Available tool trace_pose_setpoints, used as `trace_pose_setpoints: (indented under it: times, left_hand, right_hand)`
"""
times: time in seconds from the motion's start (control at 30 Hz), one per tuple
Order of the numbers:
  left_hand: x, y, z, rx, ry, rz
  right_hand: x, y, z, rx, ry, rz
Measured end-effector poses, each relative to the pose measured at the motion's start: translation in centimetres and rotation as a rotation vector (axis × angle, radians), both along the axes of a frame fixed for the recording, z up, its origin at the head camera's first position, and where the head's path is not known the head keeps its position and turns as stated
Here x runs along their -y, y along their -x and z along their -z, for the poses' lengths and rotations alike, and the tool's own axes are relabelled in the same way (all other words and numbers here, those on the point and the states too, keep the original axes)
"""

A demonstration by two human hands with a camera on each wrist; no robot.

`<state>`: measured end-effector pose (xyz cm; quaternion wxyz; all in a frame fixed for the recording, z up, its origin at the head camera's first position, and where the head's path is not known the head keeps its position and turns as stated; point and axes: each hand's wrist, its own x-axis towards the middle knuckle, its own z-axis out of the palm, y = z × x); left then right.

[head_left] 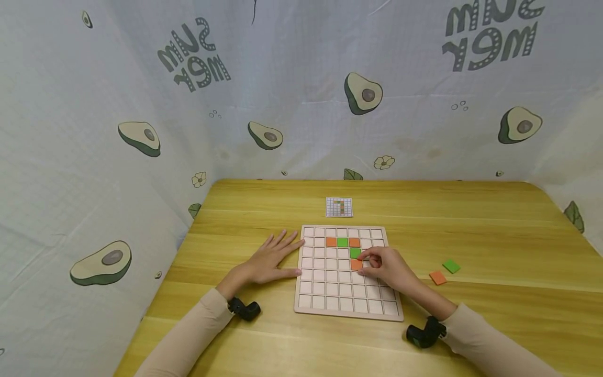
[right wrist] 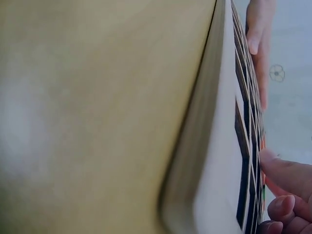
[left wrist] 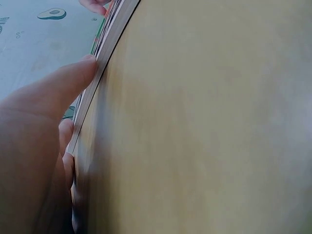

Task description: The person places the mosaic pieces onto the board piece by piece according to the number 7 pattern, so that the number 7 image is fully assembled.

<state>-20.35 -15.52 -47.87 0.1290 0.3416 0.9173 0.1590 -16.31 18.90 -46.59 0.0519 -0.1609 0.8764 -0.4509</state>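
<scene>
A pale wooden grid board lies on the table. Orange and green square tiles sit in its cells: a row with a green tile in the middle, then a column down from the row's right end. At the foot of that column, my right hand holds an orange tile between thumb and index finger, the other fingers curled. My left hand lies flat with fingers spread, its thumb and a fingertip touching the board's left edge. In the left wrist view, the left thumb rests against the board's side.
Behind the board lies a small printed card showing a coloured grid pattern. To the right, a loose green tile and a loose orange tile lie on the wooden table. A patterned cloth hangs behind the table.
</scene>
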Motion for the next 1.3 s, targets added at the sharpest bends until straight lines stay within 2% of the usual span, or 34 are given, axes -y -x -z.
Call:
trace_pose_setpoints:
  times: [0.2, 0.47, 0.57, 0.73, 0.9, 1.07, 1.3]
  left_hand:
    - [0.0, -0.1, 0.0, 0.001, -0.001, 0.002]
    - [0.0, 0.0, 0.0, 0.002, -0.002, -0.006]
    - [0.0, 0.0, 0.0, 0.002, -0.001, -0.008]
    - [0.0, 0.0, 0.1, 0.001, -0.002, -0.008]
    - [0.0, 0.0, 0.0, 0.006, -0.003, -0.007]
    - [-0.1, 0.0, -0.1, 0.005, -0.002, -0.004]
    - [0.0, 0.0, 0.0, -0.003, -0.002, -0.002]
  right_hand:
    - [-0.8, 0.0, -0.3, 0.034, 0.058, 0.003]
    - [-3.4, -0.1, -1.9, 0.059, 0.132, -0.042]
    - [-4.8, -0.1, -2.3, 0.036, 0.16, -0.054]
    - [-7.3, -0.5, -2.9, -0.051, 0.196, -0.063]
    - [-10.0, -0.8, -3.3, -0.09, 0.163, -0.051]
    - [-12.5, -1.3, -3.4, -0.085, 0.105, -0.018]
    - [-15.6, -1.7, -3.0, -0.103, 0.081, -0.042]
